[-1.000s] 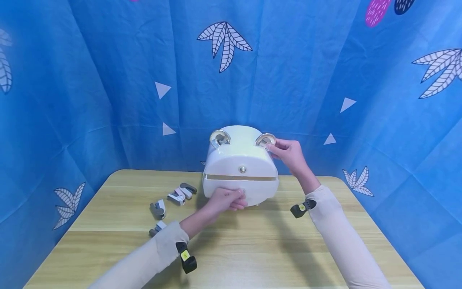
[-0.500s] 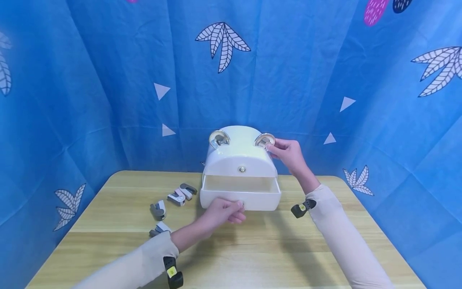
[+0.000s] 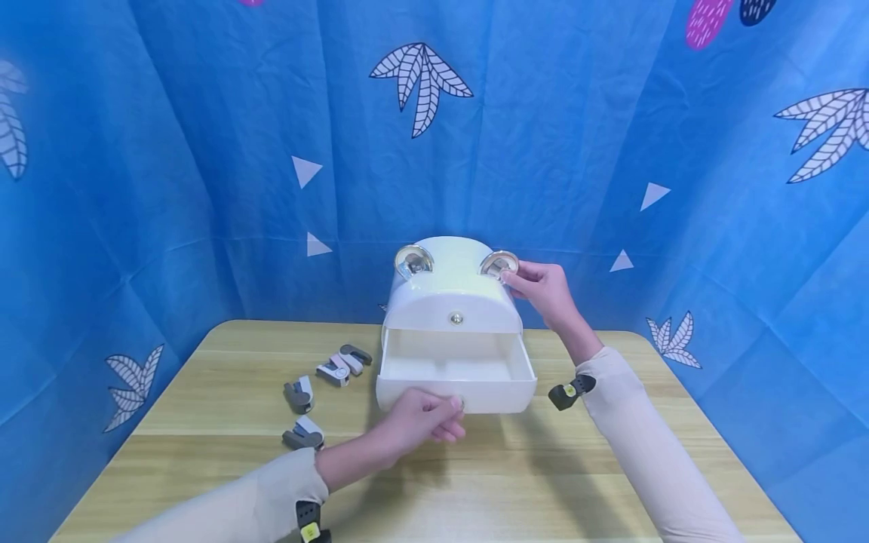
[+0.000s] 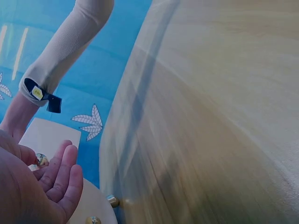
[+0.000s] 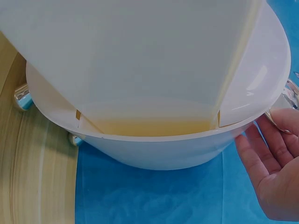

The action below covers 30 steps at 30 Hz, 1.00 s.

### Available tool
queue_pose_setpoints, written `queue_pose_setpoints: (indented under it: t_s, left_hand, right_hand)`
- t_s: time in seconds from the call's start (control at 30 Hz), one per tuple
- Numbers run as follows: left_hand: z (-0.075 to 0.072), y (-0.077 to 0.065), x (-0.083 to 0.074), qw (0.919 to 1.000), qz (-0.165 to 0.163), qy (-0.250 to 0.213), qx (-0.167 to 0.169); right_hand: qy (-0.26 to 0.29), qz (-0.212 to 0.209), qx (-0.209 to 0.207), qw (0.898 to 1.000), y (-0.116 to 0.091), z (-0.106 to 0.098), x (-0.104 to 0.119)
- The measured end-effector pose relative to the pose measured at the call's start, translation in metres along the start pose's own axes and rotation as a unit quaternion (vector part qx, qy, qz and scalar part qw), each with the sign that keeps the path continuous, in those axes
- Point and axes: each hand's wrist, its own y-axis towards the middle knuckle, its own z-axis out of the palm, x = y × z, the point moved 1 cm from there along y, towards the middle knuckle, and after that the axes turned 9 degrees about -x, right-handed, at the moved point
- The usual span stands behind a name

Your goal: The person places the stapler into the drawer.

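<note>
A white storage box (image 3: 453, 260) with a rounded top and two gold-rimmed, ear-like rings stands at the back of the table. Its lower drawer (image 3: 421, 396) is pulled out, and the inside shows bare white. My left hand (image 3: 417, 422) pinches the small round knob (image 4: 42, 160) on the drawer front between thumb and finger, the other fingers below it. At the box's upper right, my right hand (image 3: 543, 290) grips the right ring (image 3: 498, 264) with thumb and fingers. In the right wrist view its fingertips lie against the box's side.
Several small grey-and-white staplers or clip-like items (image 3: 299, 394) lie on the wooden table (image 3: 224, 392) left of the box. A second knob (image 3: 456, 318) sits on the closed upper front. Blue patterned curtain (image 3: 421, 188) hangs close behind and on both sides.
My left hand has drawn the drawer toward me, from a narrow gap to well out. The right hand has stayed on the ring, and the box has kept its place.
</note>
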Motion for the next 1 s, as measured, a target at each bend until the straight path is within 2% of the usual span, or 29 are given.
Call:
queue_pose_setpoints:
  t_s: [0.3,0.5,0.63,0.77,0.93,1.0]
  left_hand:
    - [0.001,-0.008,-0.006,1.0000,-0.002,0.005,0.002]
    - [-0.010,-0.008,-0.014,0.9986,0.004,0.042,0.032]
    - [-0.028,-0.009,-0.028,0.9936,0.021,0.093,0.061]
    - [-0.051,-0.010,-0.046,0.9882,0.051,0.121,0.079]
    - [-0.084,-0.009,-0.061,0.9817,0.113,0.129,0.084]
    - [-0.100,-0.006,-0.062,0.9817,0.121,0.129,0.070]
  right_hand:
    - [0.000,0.007,0.003,1.000,-0.001,0.000,0.001]
    - [-0.003,0.010,0.002,1.000,-0.002,0.001,0.002]
    - [-0.006,0.011,0.008,1.000,-0.002,0.000,0.002]
    - [-0.003,0.010,0.012,1.000,-0.001,-0.001,0.001]
    - [-0.001,0.015,0.009,1.000,0.000,-0.001,0.001]
    - [-0.001,0.016,0.009,1.000,0.000,0.000,0.001]
